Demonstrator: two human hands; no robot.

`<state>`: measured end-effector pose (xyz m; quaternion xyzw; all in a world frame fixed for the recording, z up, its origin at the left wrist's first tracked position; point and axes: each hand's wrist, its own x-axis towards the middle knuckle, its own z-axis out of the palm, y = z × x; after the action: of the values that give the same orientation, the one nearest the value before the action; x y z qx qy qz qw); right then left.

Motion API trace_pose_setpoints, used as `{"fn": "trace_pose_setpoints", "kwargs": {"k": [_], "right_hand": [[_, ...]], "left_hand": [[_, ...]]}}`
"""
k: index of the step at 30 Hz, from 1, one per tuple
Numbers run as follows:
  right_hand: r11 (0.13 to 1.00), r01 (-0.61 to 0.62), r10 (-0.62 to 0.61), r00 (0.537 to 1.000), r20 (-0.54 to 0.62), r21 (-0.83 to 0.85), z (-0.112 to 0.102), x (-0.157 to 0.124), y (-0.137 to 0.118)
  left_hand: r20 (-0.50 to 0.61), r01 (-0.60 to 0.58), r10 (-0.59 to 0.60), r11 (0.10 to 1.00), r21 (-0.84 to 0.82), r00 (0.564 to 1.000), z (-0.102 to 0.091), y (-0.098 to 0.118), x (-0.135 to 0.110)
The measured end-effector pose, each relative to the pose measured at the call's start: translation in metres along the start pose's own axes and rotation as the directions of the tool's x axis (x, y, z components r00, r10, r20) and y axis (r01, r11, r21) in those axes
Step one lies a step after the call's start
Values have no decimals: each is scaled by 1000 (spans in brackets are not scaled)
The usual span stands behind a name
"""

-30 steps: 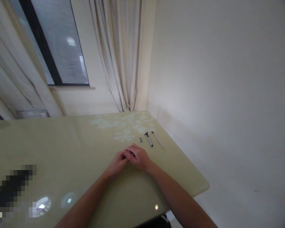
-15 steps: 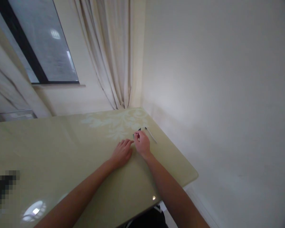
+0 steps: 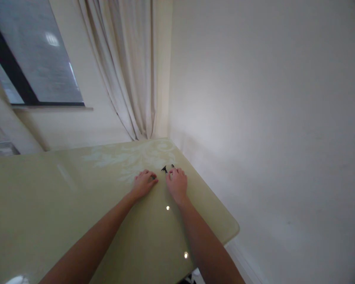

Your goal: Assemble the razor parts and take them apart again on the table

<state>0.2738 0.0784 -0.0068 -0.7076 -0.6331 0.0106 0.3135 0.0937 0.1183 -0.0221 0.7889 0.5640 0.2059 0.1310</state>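
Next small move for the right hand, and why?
I'd probably steady the right hand on the razor before any lift: the hand is at its handle and hides most of it, leaving mainly the dark head showing, so a firm grip can't be confirmed.

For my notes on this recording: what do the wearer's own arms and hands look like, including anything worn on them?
The left hand and right hand are ungloved, with no watch or bracelet showing. The left forearm and right forearm are slim and sleeveless as far as the frame shows. Any rings would be too small to make out.
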Motion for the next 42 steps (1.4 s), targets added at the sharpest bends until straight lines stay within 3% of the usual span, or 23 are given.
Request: {"fn": "trace_pose_setpoints", "kwargs": {"k": [3, 6, 11, 14, 17, 19, 24, 28, 32, 36, 42], "right_hand": [[997, 33, -31, 999, 31, -66, 2, -4, 0], [992, 51, -47, 998, 44, -118, 4, -7, 1], [974, 77, -61, 995, 79, -215, 9, -5, 1], [964, 70, -50, 995, 86, -257, 10, 0, -1], [962, 97, -72, 992, 104, -257, 7, 0, -6], [962, 168, -150, 984, 98, -213, 4, -4, -14], [931, 363, -364, 926, 101, 33, 13, -23, -64], [939, 259, -309, 924, 226, 227, 40, -30, -118], [953, 125, -214, 922, 323, 274, 70, -34, -157], [962, 127, -203, 923, 328, 241, 85, -48, -176], [974, 98, -163, 931, 325, 206, 79, -59, -184]], "left_hand": [[-5, -73, 73, 997, -21, 997, -11, -19, -14], [-32, -90, 89, 995, -32, 996, -30, -57, -40], [-91, 118, -122, 992, -51, 988, -74, -137, -96], [-156, 258, -258, 966, -16, 954, -91, -165, -121], [-153, 288, -283, 957, 15, 947, -95, -172, -128], [-138, 276, -269, 960, 37, 953, -93, -171, -127], [-117, 283, -273, 956, 76, 955, -93, -163, -121], [-113, 324, -314, 942, 90, 943, -94, -156, -119], [-121, 309, -299, 948, 77, 947, -92, -163, -116], [-116, 264, -260, 964, 20, 959, -92, -186, -117], [-135, 350, -343, 936, 30, 930, -96, -204, -125]]}}
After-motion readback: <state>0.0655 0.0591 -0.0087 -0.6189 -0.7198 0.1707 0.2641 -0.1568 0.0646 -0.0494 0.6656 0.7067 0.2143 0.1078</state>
